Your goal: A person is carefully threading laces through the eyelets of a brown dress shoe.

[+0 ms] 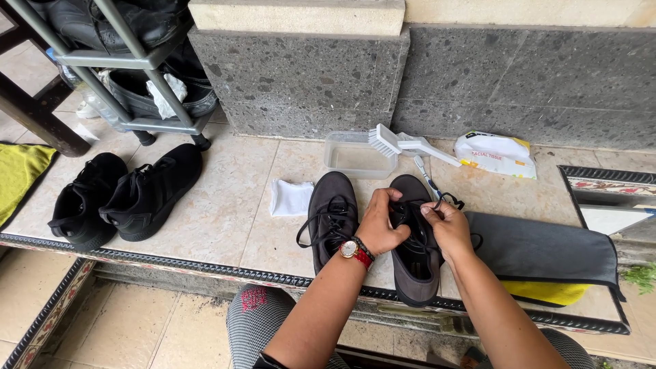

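Two dark grey shoes are set side by side on a tiled ledge, near its front edge. The right shoe [415, 253] is being worked on by both hands. The left hand [379, 224] is closed, and the top of that shoe's black lace [447, 199] is pinched in its fingers. A red watch [355, 251] with a gold face is worn on that wrist. The right hand [447, 229] is closed too, and the lace is gripped by it just beside the left hand. A small loop of lace is seen sticking out just past the right hand, on the far side.

The left shoe [331, 215] is touched by no hand. Its laces are left loose and spread out over its top.

A white cloth [290, 197] is laid just to the left of the left shoe. A clear plastic tub [355, 158] is placed at the far side, by the stone wall, and a white brush [403, 144] is rested on its rim. A white pack of tissues [495, 154] is seen farther right. A dark grey cloth [543, 254] is spread to the right of the hands, over something yellow.

Far to the left, a pair of black shoes [119, 195] is set on the tiles, near a grey metal shoe rack [123, 61].
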